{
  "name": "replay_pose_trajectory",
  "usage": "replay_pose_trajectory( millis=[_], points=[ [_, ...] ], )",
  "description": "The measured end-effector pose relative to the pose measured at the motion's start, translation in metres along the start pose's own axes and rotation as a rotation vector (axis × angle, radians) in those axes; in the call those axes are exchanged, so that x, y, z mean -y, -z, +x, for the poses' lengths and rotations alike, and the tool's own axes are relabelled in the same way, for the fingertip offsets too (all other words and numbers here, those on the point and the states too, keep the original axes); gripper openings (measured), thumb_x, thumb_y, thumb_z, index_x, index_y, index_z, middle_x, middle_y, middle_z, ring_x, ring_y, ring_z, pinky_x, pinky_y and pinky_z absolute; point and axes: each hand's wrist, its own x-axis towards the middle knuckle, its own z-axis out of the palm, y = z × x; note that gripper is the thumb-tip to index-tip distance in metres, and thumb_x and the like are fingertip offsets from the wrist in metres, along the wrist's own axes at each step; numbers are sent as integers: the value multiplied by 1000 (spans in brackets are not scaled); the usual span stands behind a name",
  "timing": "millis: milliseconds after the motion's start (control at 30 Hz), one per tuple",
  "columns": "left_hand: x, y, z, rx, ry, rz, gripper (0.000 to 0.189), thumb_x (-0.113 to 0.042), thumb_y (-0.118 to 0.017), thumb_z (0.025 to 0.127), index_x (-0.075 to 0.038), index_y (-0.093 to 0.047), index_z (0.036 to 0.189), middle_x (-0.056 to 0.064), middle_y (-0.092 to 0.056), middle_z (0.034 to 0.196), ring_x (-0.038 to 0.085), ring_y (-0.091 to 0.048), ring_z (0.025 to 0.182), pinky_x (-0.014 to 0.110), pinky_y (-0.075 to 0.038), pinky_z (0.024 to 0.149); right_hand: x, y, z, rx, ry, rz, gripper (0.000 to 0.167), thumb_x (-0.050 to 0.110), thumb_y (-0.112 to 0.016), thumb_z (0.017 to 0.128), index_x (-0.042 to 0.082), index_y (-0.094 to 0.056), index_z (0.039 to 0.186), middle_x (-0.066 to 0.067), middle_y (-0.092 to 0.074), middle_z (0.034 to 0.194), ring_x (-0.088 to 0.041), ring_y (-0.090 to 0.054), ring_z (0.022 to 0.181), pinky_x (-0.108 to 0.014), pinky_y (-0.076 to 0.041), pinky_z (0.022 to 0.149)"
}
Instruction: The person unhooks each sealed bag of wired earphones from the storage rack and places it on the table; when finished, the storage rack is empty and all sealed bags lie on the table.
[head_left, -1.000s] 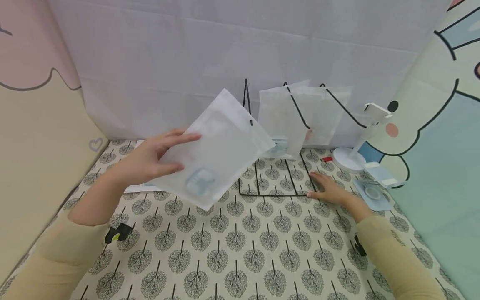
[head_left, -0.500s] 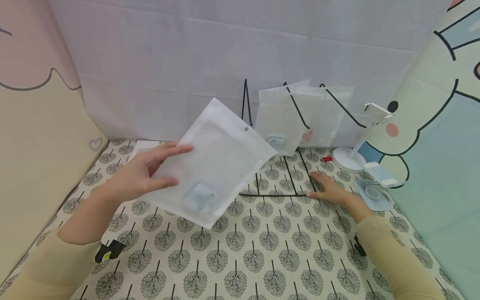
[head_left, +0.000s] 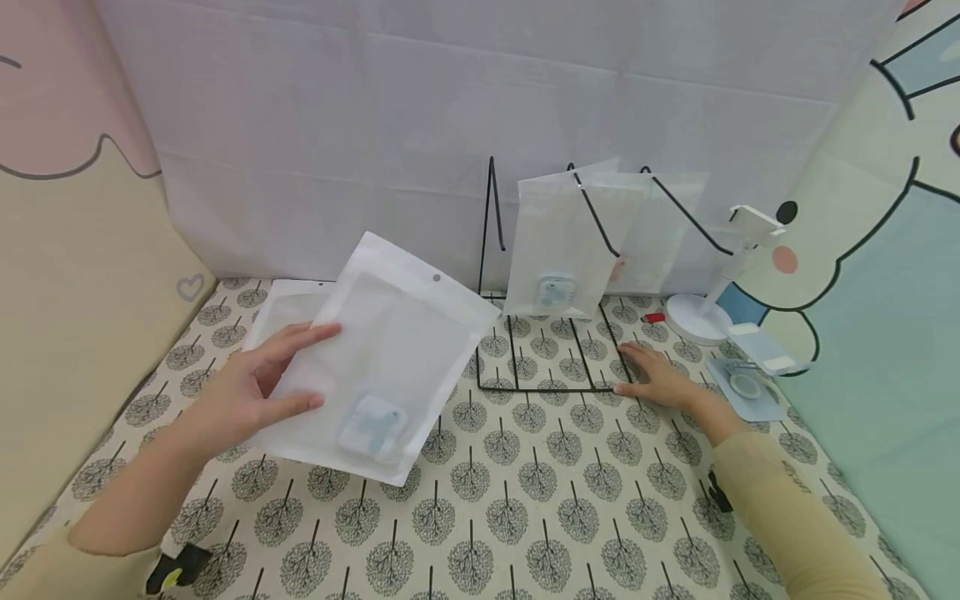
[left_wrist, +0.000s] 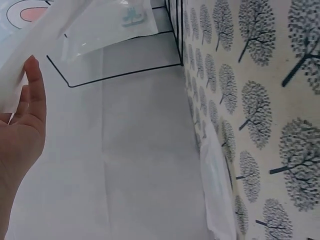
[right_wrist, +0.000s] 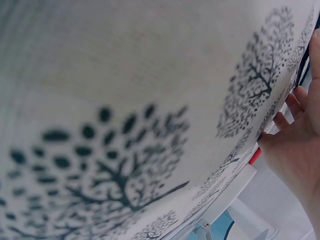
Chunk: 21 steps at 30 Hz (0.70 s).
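My left hand [head_left: 251, 390] grips the left edge of a white translucent zip bag [head_left: 390, 350], thumb in front. The bag is tilted, has a punched hole near its top, and shows a light-blue and white item through its lower part. Beneath and behind it another white bag [head_left: 288, 304] lies on the table. My right hand [head_left: 654, 377] rests at the right front corner of a black wire rack [head_left: 547, 390], fingers and thumb at its base wires. In the left wrist view, the held bag [left_wrist: 45, 32] partly hides the fingers.
Translucent bags hang from the rack's middle hook [head_left: 566, 242] and right hook [head_left: 684, 215]; its left hook [head_left: 497, 208] carries no bag. A white stand [head_left: 697, 319], a small red piece [head_left: 655, 318] and a light-blue flat item [head_left: 746, 396] are at the right.
My left hand has drawn the held bag left and down, away from the left hook, over the bag lying on the table. The hung bag swayed slightly. My right hand has stayed put.
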Motion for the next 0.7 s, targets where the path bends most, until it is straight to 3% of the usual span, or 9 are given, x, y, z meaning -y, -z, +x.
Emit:
replay_pose_trajectory(
  millis=[167,333,467,567,667,700],
  points=[
    [12,-2,-22,-62,8,42,75,2,-70,81,-14,-36,146,-3,-33,146,0,-56,110,36,-59,69,2,0,-1,-2,1,-2,87,45,-65,86,0,-23,147,-30,-17,151,-54,-13,135,-73,-17,103],
    [22,-1,-45,-113,85,69,76,-1,-71,80,-15,-35,146,2,-28,151,-6,-47,119,25,-56,80,2,0,-1,-5,0,14,88,45,-65,85,0,-23,147,-29,-16,151,-54,-13,135,-73,-17,103],
    [33,0,-61,-131,134,163,76,-6,-73,80,-17,-36,146,-4,-29,150,-10,-44,118,14,-50,85,1,0,0,-7,3,16,88,45,-66,85,-1,-23,147,-29,-17,151,-54,-13,135,-73,-17,103],
    [42,2,-70,-127,125,200,75,-6,-73,80,-16,-38,145,-11,-32,147,-8,-47,114,14,-51,80,0,0,0,-6,3,16,88,45,-66,85,-1,-23,147,-29,-17,151,-54,-13,135,-73,-16,103],
    [50,6,-79,-111,108,212,75,-3,-73,79,-13,-38,145,-10,-33,146,-7,-48,113,17,-54,75,0,0,0,-7,0,22,88,45,-66,85,0,-23,147,-28,-17,151,-54,-13,135,-73,-17,103],
    [52,7,-81,-112,108,237,75,-4,-74,79,-13,-39,144,-6,-33,147,-5,-53,103,19,-54,70,0,-1,0,-8,2,23,88,45,-66,85,0,-23,147,-29,-17,151,-54,-13,135,-74,-17,102]
  ],
)
